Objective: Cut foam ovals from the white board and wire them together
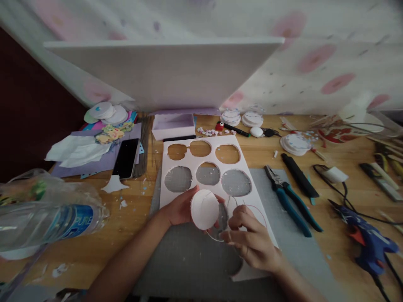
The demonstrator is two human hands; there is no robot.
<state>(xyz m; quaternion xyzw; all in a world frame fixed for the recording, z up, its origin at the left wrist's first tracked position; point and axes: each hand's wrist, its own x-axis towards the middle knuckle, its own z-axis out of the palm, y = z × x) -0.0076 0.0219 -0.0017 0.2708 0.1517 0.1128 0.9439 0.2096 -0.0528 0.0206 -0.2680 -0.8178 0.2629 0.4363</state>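
The white round disc [204,209] is above the sheet with cut-out holes [193,161], between the two hands. It looks light, quite stiff but easy to dent, so holding by the rim seems best. The left hand [181,207] is half closed around its edge; the right hand [252,235], beside it, has curled fingers, maybe pinching the thin strip [216,239]; I cannot tell.

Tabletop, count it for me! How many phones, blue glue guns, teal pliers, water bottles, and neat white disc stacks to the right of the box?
Phone: 1
Blue glue gun: 1
Teal pliers: 1
Water bottle: 1
White disc stacks: 3
Total: 7
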